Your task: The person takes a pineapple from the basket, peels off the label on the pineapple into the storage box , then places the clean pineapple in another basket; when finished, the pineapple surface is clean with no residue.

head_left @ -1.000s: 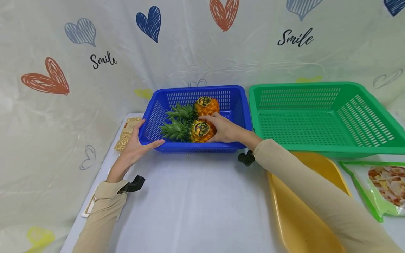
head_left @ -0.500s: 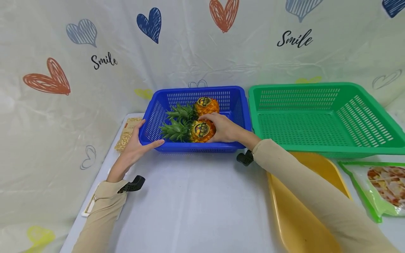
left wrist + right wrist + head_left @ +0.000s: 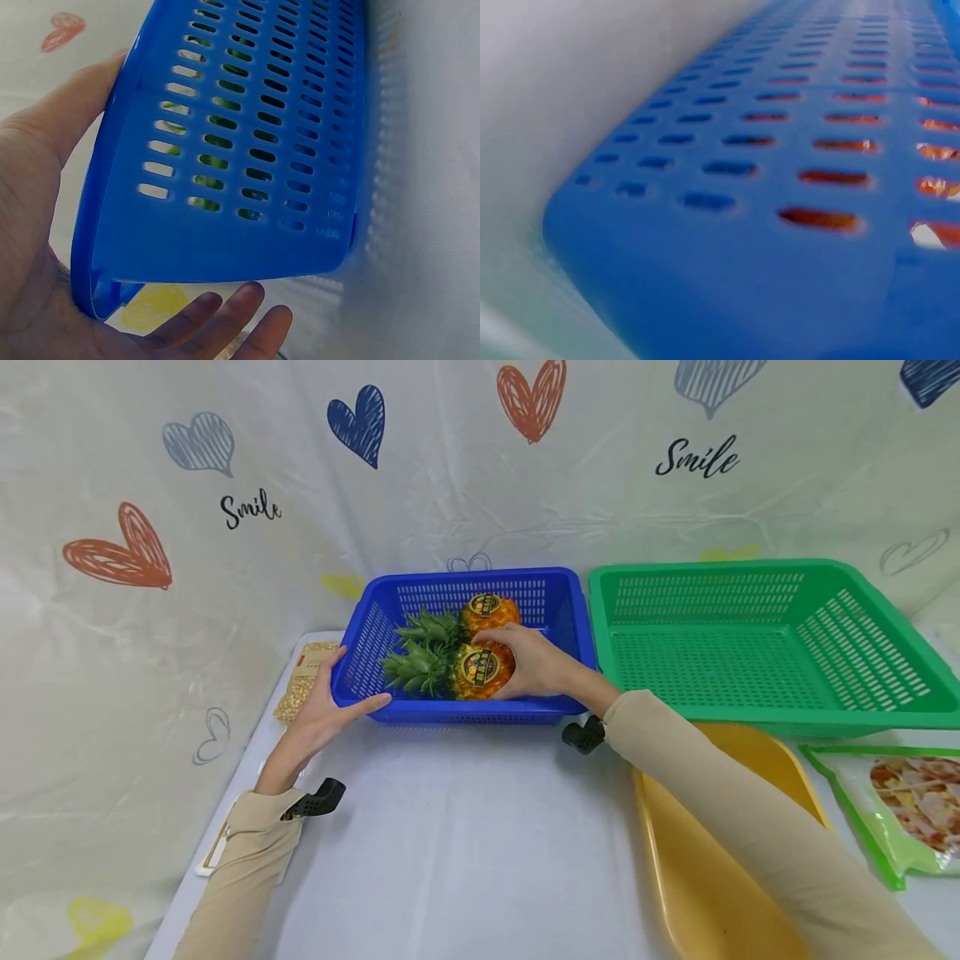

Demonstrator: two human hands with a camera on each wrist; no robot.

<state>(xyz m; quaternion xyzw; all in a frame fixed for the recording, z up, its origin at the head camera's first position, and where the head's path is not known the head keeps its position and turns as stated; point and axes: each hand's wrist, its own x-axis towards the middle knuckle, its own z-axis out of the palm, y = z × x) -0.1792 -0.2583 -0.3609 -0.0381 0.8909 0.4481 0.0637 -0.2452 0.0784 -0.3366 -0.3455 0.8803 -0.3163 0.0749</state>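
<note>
A blue plastic basket (image 3: pixel 465 712) holds two pineapples with green leaf crowns, lying on their sides. My right hand (image 3: pixel 536 662) curves its fingers and thumb round the nearer pineapple (image 3: pixel 478 670), which bears a black label. Just behind it lies the farther pineapple (image 3: pixel 491 610). At the basket's front left corner, my left hand (image 3: pixel 318 706) is spread, thumb along the front rim and fingers along the left side. The left wrist view shows this hand (image 3: pixel 45 225) against the rim, its fingers straight. The right wrist view has only the basket wall (image 3: pixel 727 262); that hand is hidden.
A green basket (image 3: pixel 697 718) stands right of the blue one. A yellow tub (image 3: pixel 720 843) lies under the right forearm, beside a green-edged food bag (image 3: pixel 892 810). A grain packet (image 3: pixel 303 685) is at the left, above a white-and-gold item (image 3: pixel 213 852) partly under the left sleeve.
The whole head view has shifted slightly downward. Both hands keep their places, and the pineapples stay in the blue basket.
</note>
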